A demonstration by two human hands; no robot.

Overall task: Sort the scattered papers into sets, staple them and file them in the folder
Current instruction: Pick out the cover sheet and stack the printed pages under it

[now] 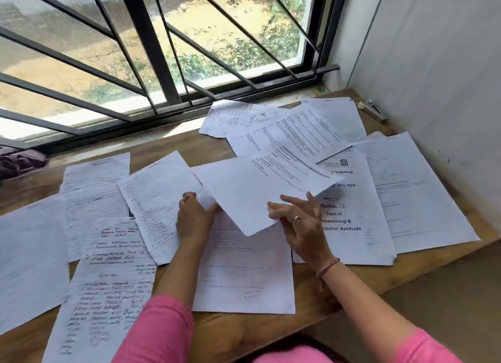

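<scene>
1. Hidden: my left fingertips sit under the lifted printed sheet [260, 183]; much of the sheets beneath it is covered. Sheets at 9 o'clock run off frame. Most handwriting is too blurred to read.
2. Left hand [193, 216]: fingers curled, pinching the lifted sheet's left edge.
3. Right hand [298, 221]: fingers spread and nearly straight, touching the sheet's lower right edge; grip unclear.
4. Lifted sheet: white, typed lines on its far half, tilted, at centre above the wooden table [217, 333].
5. Scattered papers: handwritten page [108, 286] at 7 o'clock; bold-titled printed page [349, 213] at 3 o'clock.
6. Stapler [372, 110] at 1 o'clock, near the wall, apart from the papers.
</scene>
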